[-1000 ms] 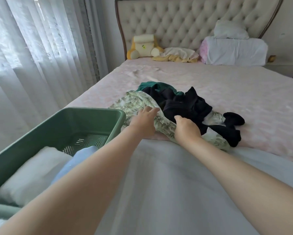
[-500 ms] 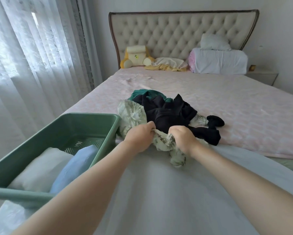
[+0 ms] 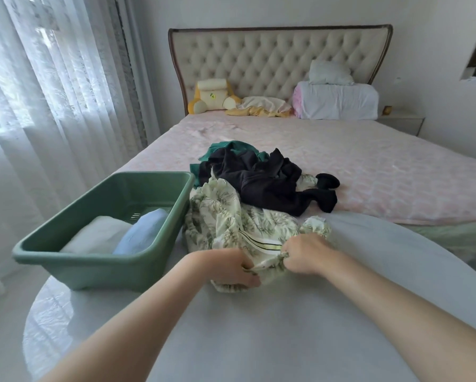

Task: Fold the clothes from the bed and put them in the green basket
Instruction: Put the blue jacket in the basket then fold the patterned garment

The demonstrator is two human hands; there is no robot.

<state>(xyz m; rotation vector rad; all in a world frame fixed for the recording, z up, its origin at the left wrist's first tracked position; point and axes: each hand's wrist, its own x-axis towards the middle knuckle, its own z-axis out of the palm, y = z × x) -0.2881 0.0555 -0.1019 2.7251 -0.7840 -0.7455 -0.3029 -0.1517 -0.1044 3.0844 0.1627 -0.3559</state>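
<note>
So, we have both hands on the leaf-print garment (image 3: 226, 216): left hand (image 3: 231, 264) pinches its near edge, fingers curled under the cloth; right hand (image 3: 304, 253) is clenched round a bunched bit of the same edge; the striped band (image 3: 261, 244) runs between the two, left to right. Bulk of the garment trails away from the fingers toward the pile, far end tucked under the black clothes (image 3: 264, 183) on the bed (image 3: 382, 175) (teal piece (image 3: 231, 147) behind those); near end lies on the white surface (image 3: 259, 332) in front of us. Our read: spread-out step, no fold made on this one yet; the next pull should come toward us to free the far end. Green basket (image 3: 93, 268) sits just left of the garment, nearer the left hand; two folded pieces (image 3: 93, 238) lie in it.
</note>
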